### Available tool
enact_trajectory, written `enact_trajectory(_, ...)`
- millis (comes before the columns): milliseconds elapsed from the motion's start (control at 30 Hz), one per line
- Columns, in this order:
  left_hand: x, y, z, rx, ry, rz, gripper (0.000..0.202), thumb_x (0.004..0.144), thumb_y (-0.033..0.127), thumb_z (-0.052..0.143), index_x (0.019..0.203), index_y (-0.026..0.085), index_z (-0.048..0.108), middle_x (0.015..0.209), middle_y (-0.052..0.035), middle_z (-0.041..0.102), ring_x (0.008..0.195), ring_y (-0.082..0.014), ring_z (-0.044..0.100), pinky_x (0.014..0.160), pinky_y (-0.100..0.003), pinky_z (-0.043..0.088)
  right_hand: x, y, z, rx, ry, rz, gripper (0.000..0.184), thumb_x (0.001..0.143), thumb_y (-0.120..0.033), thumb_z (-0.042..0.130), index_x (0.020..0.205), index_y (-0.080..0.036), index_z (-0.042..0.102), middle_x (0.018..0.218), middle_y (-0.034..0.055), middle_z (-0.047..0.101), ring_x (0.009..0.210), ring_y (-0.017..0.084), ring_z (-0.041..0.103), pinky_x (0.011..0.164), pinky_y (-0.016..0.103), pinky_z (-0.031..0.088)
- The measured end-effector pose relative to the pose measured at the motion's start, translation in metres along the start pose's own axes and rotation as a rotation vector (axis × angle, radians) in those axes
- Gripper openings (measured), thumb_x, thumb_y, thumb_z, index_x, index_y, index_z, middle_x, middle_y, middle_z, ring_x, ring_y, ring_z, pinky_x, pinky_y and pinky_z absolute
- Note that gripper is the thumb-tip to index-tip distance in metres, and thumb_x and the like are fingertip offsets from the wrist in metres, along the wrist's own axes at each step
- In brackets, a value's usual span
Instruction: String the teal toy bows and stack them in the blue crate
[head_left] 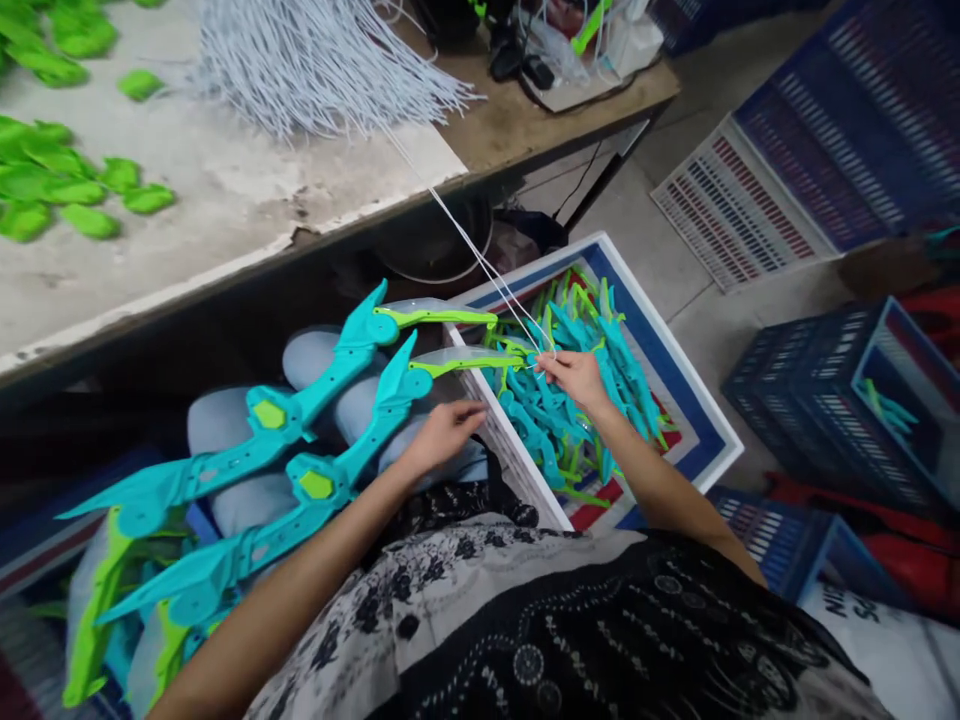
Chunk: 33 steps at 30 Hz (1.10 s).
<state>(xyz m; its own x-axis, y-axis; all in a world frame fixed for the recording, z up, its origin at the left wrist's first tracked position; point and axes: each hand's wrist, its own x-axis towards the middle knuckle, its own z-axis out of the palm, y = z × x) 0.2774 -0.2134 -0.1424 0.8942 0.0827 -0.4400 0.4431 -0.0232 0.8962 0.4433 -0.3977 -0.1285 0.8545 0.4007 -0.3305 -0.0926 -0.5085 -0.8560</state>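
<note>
Two long teal toy bows [300, 440] with green tips and green hexagon centres lie side by side across my lap, tips pointing right. My left hand [444, 436] rests at the nearer bow's right end, fingers curled. My right hand [576, 377] pinches thin white strings [480, 255] beside the green tips of the bows. The strings run up to a big bundle of white cords [322, 65] on the table. Under my right hand stands a white-rimmed box [675, 345] full of teal and green plastic parts [577, 400].
A worn table [225, 190] ahead carries green plastic pieces [60, 185] at left and clutter at the far right. Blue plastic crates [840, 400] and flat crate panels [810, 150] stand on the floor to the right. More teal and green parts are piled at lower left.
</note>
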Motion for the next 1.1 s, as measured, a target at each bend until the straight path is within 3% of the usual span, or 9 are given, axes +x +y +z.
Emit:
enact_trajectory(100, 0.035, -0.007, 0.014, -0.279, 0.090, -0.222, 0.029, 0.075, 0.031, 0.063, 0.094, 0.011, 0.070, 0.085, -0.0093, 0.071, 0.076, -0.0176, 0.064, 0.069, -0.028, 0.049, -0.005, 0.012, 0.008, 0.000, 0.062, -0.049, 0.023, 0.074, -0.046, 0.061, 0.067, -0.026, 0.070, 0.057, -0.0012, 0.062, 0.050, 0.014, 0.054, 0.044, 0.027, 0.041)
enact_trajectory(167, 0.050, -0.010, 0.019, -0.376, 0.132, -0.283, 0.029, 0.074, 0.029, 0.065, 0.094, 0.009, 0.070, 0.082, -0.0093, 0.070, 0.071, -0.0149, 0.062, 0.065, -0.026, 0.046, -0.006, 0.016, 0.014, 0.011, 0.079, -0.091, 0.022, 0.075, -0.044, 0.061, 0.066, -0.026, 0.070, 0.058, -0.0025, 0.063, 0.051, 0.013, 0.056, 0.048, 0.026, 0.044)
enact_trajectory(400, 0.074, -0.010, 0.030, -0.468, 0.102, -0.305, 0.026, 0.075, 0.025, 0.064, 0.096, 0.009, 0.068, 0.078, -0.0073, 0.068, 0.066, -0.0121, 0.061, 0.064, -0.025, 0.044, -0.006, 0.015, 0.023, -0.018, 0.088, -0.114, 0.018, 0.077, -0.039, 0.059, 0.064, -0.032, 0.069, 0.063, -0.0052, 0.067, 0.054, 0.014, 0.059, 0.055, 0.029, 0.048)
enact_trajectory(533, 0.081, -0.006, 0.038, -0.533, 0.048, -0.295, 0.019, 0.077, 0.021, 0.063, 0.091, 0.009, 0.068, 0.080, -0.0083, 0.070, 0.068, -0.0129, 0.063, 0.067, -0.027, 0.046, -0.006, 0.017, 0.025, -0.059, 0.078, -0.199, 0.019, 0.079, -0.039, 0.057, 0.068, -0.032, 0.070, 0.071, -0.0039, 0.069, 0.060, 0.016, 0.062, 0.061, 0.031, 0.050)
enact_trajectory(667, 0.087, -0.005, 0.044, -0.595, 0.003, -0.280, 0.012, 0.079, 0.018, 0.060, 0.081, 0.008, 0.066, 0.080, -0.0094, 0.070, 0.066, -0.0120, 0.063, 0.067, -0.026, 0.047, -0.004, 0.027, 0.029, -0.134, 0.058, -0.288, 0.020, 0.081, -0.040, 0.057, 0.077, -0.028, 0.073, 0.078, -0.0001, 0.070, 0.071, 0.018, 0.063, 0.071, 0.033, 0.051)
enact_trajectory(767, 0.092, -0.005, 0.047, -0.628, -0.010, -0.259, 0.010, 0.079, 0.017, 0.061, 0.080, 0.009, 0.066, 0.076, -0.0077, 0.070, 0.065, -0.0108, 0.063, 0.069, -0.026, 0.049, -0.001, 0.036, 0.032, -0.108, 0.044, -0.310, 0.026, 0.081, -0.043, 0.058, 0.079, -0.022, 0.074, 0.076, 0.0020, 0.069, 0.068, 0.016, 0.061, 0.067, 0.031, 0.051)
enact_trajectory(933, 0.096, -0.003, 0.051, -0.600, 0.004, -0.242, 0.008, 0.078, 0.018, 0.065, 0.076, 0.010, 0.063, 0.071, -0.0054, 0.068, 0.062, -0.0106, 0.062, 0.070, -0.027, 0.050, 0.008, 0.041, 0.033, 0.051, 0.129, -0.122, 0.038, 0.079, -0.055, 0.058, 0.077, -0.019, 0.072, 0.061, -0.0005, 0.061, 0.050, 0.010, 0.049, 0.049, 0.024, 0.042)
enact_trajectory(1100, 0.092, 0.006, 0.053, -0.437, 0.021, -0.247, 0.019, 0.084, 0.017, 0.055, 0.065, 0.012, 0.057, 0.057, -0.0017, 0.061, 0.047, -0.0080, 0.052, 0.052, -0.021, 0.042, 0.015, 0.035, 0.042, 0.217, -0.066, 0.105, 0.053, 0.066, -0.068, 0.063, 0.050, -0.018, 0.053, 0.045, -0.0035, 0.047, 0.039, 0.006, 0.038, 0.038, 0.021, 0.028)
